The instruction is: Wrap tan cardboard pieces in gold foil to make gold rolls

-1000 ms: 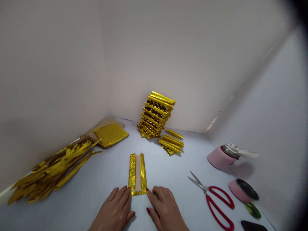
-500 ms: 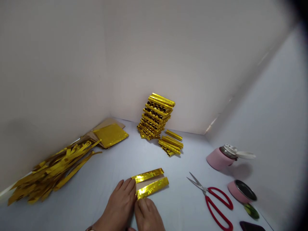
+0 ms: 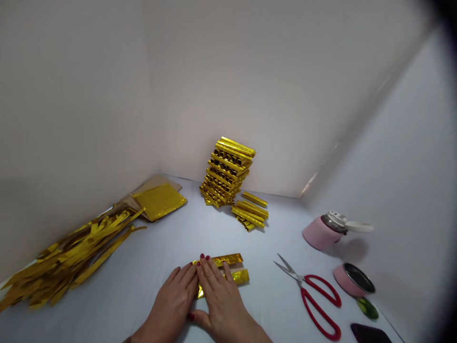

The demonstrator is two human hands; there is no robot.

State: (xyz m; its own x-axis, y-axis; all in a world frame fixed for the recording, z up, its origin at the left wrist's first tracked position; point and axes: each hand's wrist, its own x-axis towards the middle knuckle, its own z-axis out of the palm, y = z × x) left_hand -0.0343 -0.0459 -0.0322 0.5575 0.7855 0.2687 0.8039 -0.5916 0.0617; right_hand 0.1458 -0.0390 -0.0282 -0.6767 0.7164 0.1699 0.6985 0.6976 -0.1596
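A piece of gold foil paper (image 3: 240,276) lies on the table, its two long edges folded inward with a pale strip between them. My right hand (image 3: 223,300) is spread flat across its middle, covering much of it. Against that hand, my left hand (image 3: 174,297) rests palm down on the paper's left end, fingers stretched out. Behind them rises a stack of gold paper rolls (image 3: 228,171), laid crosswise in layers. Several loose gold rolls (image 3: 251,214) lie at its foot.
Red-handled scissors (image 3: 302,281) lie spread at right, near a pink flask (image 3: 323,232) and its pink cup (image 3: 352,281). A green object (image 3: 367,308) and dark phone-like slab (image 3: 369,333) sit nearby. Gold strips (image 3: 82,259) and gold sheets (image 3: 160,202) lie left.
My right hand has gone from the paper's near edge to lying flat across it, fingers now extended. My left hand stays near the left end. The view has shifted slightly.
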